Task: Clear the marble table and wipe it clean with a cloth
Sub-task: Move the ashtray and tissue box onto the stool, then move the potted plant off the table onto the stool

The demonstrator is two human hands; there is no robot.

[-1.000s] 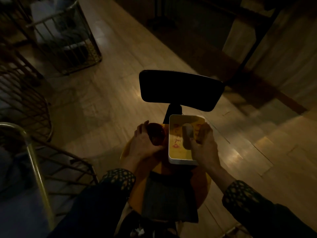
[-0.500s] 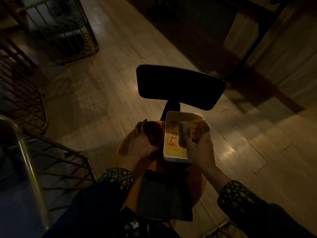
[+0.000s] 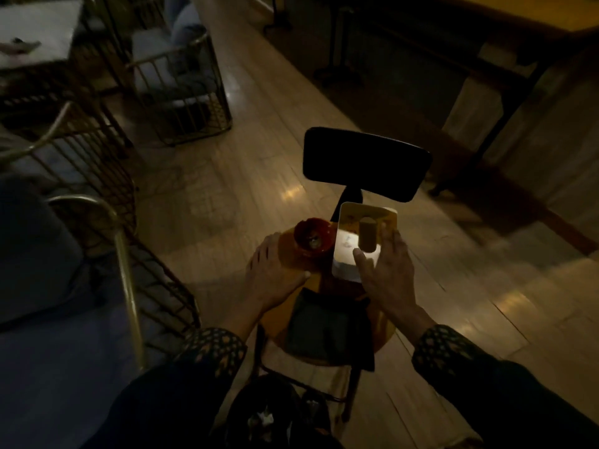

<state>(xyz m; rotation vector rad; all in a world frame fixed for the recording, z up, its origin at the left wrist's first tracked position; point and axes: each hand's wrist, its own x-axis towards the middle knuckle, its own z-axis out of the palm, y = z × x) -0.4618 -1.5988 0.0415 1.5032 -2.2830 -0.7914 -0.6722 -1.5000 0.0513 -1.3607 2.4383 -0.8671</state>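
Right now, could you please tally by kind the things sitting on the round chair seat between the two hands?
Red bowl: 1
White rectangular tray: 1
Small cylindrical cup standing in the tray: 1
Dark folded cloth: 1
Total: 4

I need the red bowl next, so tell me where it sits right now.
In the head view the red bowl sits on the round orange stool seat, just left of the white tray and beyond the left hand.
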